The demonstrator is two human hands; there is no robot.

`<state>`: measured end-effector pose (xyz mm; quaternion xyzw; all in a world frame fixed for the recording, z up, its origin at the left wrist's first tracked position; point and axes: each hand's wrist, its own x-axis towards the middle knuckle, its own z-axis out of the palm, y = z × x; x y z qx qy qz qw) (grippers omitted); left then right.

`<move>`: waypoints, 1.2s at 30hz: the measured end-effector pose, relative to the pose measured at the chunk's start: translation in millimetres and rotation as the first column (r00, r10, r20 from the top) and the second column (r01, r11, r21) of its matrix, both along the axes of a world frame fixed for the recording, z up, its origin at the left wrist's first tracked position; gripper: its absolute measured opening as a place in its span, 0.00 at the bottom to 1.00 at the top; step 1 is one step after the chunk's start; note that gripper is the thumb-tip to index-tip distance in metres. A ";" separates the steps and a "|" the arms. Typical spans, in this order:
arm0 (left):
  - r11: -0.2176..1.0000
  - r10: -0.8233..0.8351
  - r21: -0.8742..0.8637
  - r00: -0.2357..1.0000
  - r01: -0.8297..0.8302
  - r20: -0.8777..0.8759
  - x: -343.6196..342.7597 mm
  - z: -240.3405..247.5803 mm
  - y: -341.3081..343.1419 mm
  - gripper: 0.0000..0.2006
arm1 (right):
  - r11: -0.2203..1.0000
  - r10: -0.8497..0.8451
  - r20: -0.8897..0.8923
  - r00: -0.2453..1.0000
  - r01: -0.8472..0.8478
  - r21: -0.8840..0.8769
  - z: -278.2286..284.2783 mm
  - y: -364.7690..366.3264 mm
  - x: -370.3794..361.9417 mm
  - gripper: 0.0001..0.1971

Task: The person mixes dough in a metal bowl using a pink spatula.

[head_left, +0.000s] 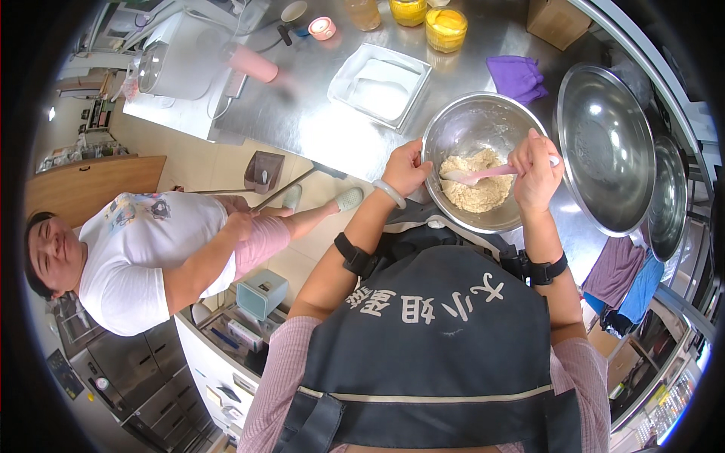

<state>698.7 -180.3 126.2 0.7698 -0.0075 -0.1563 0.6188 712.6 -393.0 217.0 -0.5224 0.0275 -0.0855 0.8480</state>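
A steel mixing bowl (467, 113) stands near the edge of the metal counter, with a lumpy, pale beige dough (476, 198) in its bottom. My left hand (408, 169) grips the bowl's left rim, thumb over the edge. In my right hand (538, 164), fingers closed, is the handle of a pink spatula (495, 172). Its pale blade lies against the dough on the left side. My right wrist is above the bowl's right rim.
Behind the bowl are a white-lined tray (379, 84), a purple cloth (517, 78) and yellow-filled tubs (445, 30). Large steel bowls (606, 147) lean at the right, above hanging cloths (613, 273). To the left, another person (166, 249) holds a long-handled dustpan (264, 171).
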 end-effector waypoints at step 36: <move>0.989 0.075 -0.119 0.996 -0.081 -0.057 -0.2 23.6 -12.2 0.20 | 0.998 0.007 -0.050 0.999 -0.004 0.066 26.9 -12.7 -6.7 0.17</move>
